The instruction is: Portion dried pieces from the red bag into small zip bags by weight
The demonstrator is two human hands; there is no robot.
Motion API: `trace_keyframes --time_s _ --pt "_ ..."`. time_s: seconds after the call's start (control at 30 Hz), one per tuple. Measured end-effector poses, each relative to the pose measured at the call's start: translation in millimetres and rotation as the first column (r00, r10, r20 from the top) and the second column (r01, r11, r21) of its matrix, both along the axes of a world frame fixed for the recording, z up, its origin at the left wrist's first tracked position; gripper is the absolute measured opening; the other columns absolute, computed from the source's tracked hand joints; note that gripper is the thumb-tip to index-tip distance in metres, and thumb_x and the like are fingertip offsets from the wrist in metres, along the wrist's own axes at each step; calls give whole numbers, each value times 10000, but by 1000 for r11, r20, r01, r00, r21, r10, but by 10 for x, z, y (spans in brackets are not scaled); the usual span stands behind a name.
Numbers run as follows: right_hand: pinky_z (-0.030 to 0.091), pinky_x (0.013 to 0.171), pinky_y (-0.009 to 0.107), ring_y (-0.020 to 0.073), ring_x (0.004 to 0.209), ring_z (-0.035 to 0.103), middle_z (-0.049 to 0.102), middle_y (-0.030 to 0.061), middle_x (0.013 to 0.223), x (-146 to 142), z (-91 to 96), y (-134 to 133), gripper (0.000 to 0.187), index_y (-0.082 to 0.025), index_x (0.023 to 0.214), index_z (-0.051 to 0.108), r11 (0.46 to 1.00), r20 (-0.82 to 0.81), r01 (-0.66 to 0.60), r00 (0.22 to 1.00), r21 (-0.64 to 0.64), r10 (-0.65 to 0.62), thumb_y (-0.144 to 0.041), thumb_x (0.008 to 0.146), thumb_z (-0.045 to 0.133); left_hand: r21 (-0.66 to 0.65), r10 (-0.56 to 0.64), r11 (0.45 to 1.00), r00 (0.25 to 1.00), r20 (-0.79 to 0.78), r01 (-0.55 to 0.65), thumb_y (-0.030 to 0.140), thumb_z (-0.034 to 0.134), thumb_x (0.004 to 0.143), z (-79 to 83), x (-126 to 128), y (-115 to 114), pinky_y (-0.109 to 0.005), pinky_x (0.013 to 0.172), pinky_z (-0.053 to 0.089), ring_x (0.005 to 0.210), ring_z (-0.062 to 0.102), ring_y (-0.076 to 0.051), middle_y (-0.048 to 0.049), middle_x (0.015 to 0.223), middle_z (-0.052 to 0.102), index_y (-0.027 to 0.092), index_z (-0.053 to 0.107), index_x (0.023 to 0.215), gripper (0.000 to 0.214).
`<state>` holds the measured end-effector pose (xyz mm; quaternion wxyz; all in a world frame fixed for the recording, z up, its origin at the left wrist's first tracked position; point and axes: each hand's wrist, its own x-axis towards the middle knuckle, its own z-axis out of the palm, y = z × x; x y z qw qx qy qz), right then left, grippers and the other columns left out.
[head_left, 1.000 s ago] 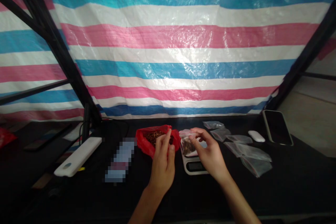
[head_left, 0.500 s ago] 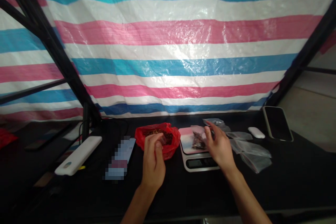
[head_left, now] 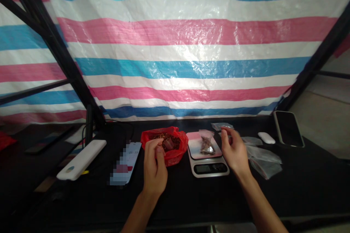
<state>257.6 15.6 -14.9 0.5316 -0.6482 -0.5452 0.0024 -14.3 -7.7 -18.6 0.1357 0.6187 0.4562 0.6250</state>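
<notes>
A red plastic bag point(head_left: 177, 157) stands open, holding small brown dried bits point(head_left: 175, 141). Among these lies a small clear plastic piece point(head_left: 168, 143), perhaps a scoop; its exact kind is hard to make out. My left hand point(head_left: 155, 169) hovers at the bag's near left rim, fingers loosely curled and thumb slightly apart, apparently holding nothing. On the white kitchen scale point(head_left: 193, 164) sits a small clear zip bag point(head_left: 207, 145) with brown contents. My right hand point(head_left: 237, 151) is just right of the scale, half curled, thumb and fingers apart, with nothing visible in it.
Several flat clear zip bags point(head_left: 265, 164) lie right of the scale. Farther right are a white earbud case point(head_left: 266, 138) and a dark-screened phone point(head_left: 289, 129). A lit phone point(head_left: 131, 160) and white power bank point(head_left: 82, 160) lie left. Striped sheeting point(head_left: 191, 32) hangs behind.
My right hand has moved right, away from the zip bag on the scale. My left hand has shifted slightly left, apart from the clear plastic piece in the red bag.
</notes>
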Motion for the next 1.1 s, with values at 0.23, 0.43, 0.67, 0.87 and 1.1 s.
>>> trace_keyframes --time_s 0.23,0.43,0.67,0.87,1.1 --pt "476 926 467 312 989 662 723 101 992 -63 -20 -42 525 -192 1255 626 997 193 -42 980 -66 54 -595 976 439 -35 -9 999 999 38 10 317 413 1051 -8 1 6 -336 812 495 918 619 -193 -59 1030 607 230 596 1148 225" --pt "467 910 473 314 986 664 725 97 1007 -116 -31 -56 541 -185 1293 613 994 263 -23 963 -109 51 -586 964 458 -25 -17 1000 999 35 18 304 434 1043 -25 -55 19 -321 770 494 859 606 -177 -54 1047 594 239 592 1161 208" --pt "461 896 509 329 1001 653 747 107 1059 -118 -108 47 503 -200 1222 665 988 186 -44 980 -149 72 -561 907 511 -27 3 1000 1000 22 -3 275 435 1038 -27 -79 13 -340 791 492 796 586 -173 -35 969 587 235 588 1161 200" --pt "455 930 505 288 923 671 774 89 1040 -101 -59 105 454 -230 1150 704 983 68 -90 992 -163 102 -547 864 551 -17 15 1000 999 50 -14 292 461 1024 -15 -94 27 -338 792 515 851 619 -195 -51 957 620 230 619 1139 206" --pt "440 935 529 286 860 651 773 86 966 -120 -53 138 492 -228 1133 712 987 10 -83 996 -136 85 -593 840 561 -11 24 1000 998 62 -24 327 465 1026 -29 -150 41 -331 781 529 830 624 -189 -46 926 621 214 620 1144 224"
